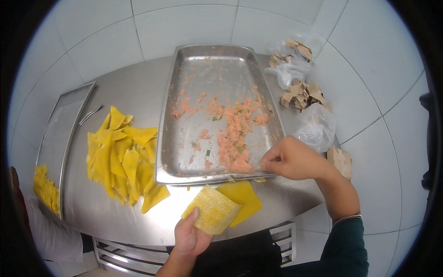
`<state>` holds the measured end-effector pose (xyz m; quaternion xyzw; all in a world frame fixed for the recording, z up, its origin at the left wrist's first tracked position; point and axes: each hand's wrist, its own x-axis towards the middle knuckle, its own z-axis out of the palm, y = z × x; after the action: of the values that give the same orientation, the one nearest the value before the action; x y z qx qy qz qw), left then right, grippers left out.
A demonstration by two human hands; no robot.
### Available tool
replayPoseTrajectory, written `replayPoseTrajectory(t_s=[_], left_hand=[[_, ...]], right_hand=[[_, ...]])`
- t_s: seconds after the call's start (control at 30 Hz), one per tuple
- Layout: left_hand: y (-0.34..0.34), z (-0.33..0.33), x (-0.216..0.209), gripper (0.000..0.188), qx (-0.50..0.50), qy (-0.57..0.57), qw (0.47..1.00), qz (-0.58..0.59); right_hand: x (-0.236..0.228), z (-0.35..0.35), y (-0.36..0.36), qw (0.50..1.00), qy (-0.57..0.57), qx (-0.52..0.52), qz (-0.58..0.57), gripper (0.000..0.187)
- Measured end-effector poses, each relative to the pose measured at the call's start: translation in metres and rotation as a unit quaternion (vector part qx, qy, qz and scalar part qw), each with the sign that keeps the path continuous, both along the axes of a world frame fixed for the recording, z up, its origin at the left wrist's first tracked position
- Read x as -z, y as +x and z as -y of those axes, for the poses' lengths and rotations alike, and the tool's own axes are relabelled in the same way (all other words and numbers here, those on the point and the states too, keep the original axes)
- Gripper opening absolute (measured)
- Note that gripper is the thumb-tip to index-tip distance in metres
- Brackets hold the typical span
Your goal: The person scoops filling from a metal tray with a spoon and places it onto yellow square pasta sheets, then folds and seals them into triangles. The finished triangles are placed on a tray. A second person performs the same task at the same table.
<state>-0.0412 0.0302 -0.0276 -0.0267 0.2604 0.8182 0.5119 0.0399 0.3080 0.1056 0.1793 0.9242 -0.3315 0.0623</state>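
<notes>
Landmark: the steel tray (217,74), lying lengthwise on the metal table (138,92).
Left hand (190,237): below the tray's near edge, thumb on top and fingers under 1 yellow dumpling wrapper (213,208), holding it flat.
Second wrapper (244,196): lies on the table just beside the held one, partly under it, close to the tray's near rim.
Right hand (290,159): at the tray's near right corner, fingers pinched narrow at the filling; whether a tool is held there, I cannot tell.
Filling (235,127): pinkish minced mix with green flecks, spread across the tray's middle and near end.
Wrapper pile (124,157): loose yellow squares left of the tray.
Plastic bags with brown scraps (300,87): right of the tray.
</notes>
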Motion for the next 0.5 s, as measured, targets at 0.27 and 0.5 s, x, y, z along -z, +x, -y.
replayPoseTrajectory(t_s=[0.27,0.5], left_hand=[[0.003,-0.006,-0.008,0.055,0.004,-0.014,1.000,-0.022],[0.022,-0.008,-0.042,0.055,-0.055,-0.008,0.998,-0.028]], right_hand=[[-0.004,0.026,0.012,0.976,-0.135,0.066,-0.159,0.017],[0.052,0.116,0.045,0.931,-0.110,0.082,-0.340,0.019]])
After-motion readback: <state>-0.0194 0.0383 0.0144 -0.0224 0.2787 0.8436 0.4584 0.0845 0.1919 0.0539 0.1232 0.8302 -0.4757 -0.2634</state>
